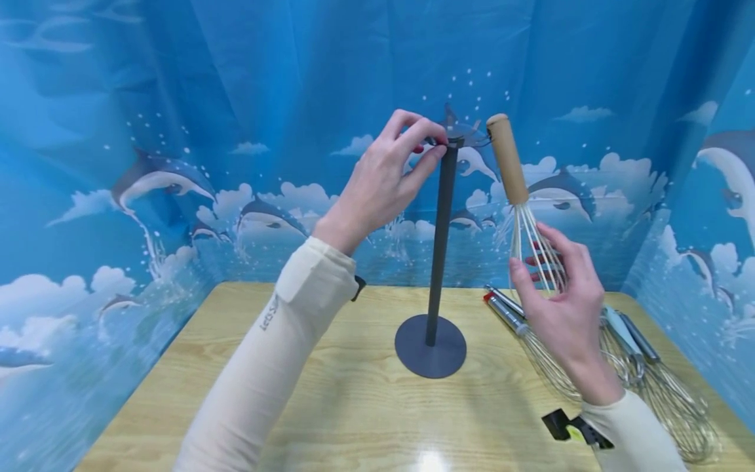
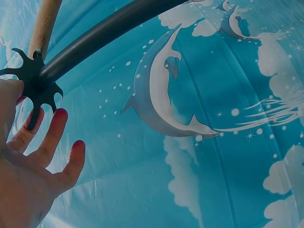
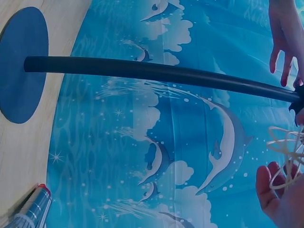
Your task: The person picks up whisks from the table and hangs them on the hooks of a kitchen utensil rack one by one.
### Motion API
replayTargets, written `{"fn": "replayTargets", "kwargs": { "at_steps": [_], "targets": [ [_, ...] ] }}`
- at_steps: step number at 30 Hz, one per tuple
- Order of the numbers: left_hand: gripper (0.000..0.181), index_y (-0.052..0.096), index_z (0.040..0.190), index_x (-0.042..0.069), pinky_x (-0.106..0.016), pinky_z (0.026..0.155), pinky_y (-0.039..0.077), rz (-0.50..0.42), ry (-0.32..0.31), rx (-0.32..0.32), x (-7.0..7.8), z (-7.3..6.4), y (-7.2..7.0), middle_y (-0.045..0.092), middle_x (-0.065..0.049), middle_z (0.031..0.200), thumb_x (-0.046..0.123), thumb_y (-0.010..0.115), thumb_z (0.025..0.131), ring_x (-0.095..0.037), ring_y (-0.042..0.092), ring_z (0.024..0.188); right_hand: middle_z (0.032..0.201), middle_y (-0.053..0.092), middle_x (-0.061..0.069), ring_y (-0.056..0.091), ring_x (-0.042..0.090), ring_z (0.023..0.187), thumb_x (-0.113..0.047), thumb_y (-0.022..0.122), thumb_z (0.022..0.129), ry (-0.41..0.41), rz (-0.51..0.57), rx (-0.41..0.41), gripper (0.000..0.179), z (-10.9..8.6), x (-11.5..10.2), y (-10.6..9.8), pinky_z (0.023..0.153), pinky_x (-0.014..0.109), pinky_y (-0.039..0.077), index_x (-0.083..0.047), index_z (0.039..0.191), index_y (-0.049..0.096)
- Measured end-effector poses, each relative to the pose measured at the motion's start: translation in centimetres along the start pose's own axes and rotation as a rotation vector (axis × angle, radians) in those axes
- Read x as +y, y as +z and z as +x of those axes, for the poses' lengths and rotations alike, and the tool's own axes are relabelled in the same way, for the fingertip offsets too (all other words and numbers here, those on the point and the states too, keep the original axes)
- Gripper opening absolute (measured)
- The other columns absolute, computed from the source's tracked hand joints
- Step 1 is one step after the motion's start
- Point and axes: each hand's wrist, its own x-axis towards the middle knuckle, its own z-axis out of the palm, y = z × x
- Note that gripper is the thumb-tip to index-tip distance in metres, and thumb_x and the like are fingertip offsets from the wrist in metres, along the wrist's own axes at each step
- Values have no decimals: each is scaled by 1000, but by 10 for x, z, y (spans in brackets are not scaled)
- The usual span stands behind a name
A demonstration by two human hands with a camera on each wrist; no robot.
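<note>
A dark stand [image 1: 439, 249] with a round base rises from the table. Its top carries a ring of curved hooks [image 2: 33, 78]. My left hand [image 1: 386, 170] pinches that hooked top between thumb and forefinger; in the left wrist view the other fingers [image 2: 71, 166] spread apart. Right of the stand, a whisk [image 1: 508, 160] with a wooden handle stands nearly upright, handle end up. That end meets one hook tip; whether it hangs there I cannot tell. Around its pale wires curl the thumb and fingers of my right hand [image 1: 566, 308].
Several other whisks [image 1: 666, 393] lie at the table's right side, partly behind my right forearm. One has a red-tipped metal handle [image 3: 40, 197]. A blue dolphin-print curtain [image 1: 330, 78] encloses the wooden table [image 1: 348, 393] at the back and sides.
</note>
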Motion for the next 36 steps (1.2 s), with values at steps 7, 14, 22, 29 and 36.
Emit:
{"fn": "replayTargets", "kwargs": {
  "at_steps": [7,14,22,29,36],
  "targets": [
    [23,67,124,12,-25,97,51,0,5,2,0,0,-1,55,-8,129,23,55,107,-18,61,111,126,55,24,53,1,104,6,81,81,-37,-50,-48,72,-3,7,5,83,7,42,-12,146,56],
    [23,67,124,12,-24,95,53,-14,-3,4,0,-1,-1,55,-8,129,22,56,106,-15,63,109,140,54,21,57,10,114,1,76,87,37,7,-141,77,-7,12,10,87,7,42,-17,155,44],
    [22,66,123,12,-25,93,53,-30,-10,6,0,-1,1,54,-8,129,22,56,106,-14,63,106,149,52,11,56,-3,119,-14,66,100,192,-9,-294,63,-11,19,-6,92,5,44,-25,156,39],
    [23,66,124,11,-24,95,53,-30,8,-3,2,0,2,55,-8,130,21,56,106,-15,65,106,139,59,18,66,30,112,-19,67,100,185,-211,-470,49,-26,41,-31,84,23,56,-10,146,53],
    [23,66,124,11,-23,93,53,-26,5,7,1,-1,2,54,-8,130,22,55,107,-14,64,105,126,64,30,65,47,105,-30,69,98,205,-489,-776,49,-46,80,-47,80,62,53,-1,136,59]
  ]
}}
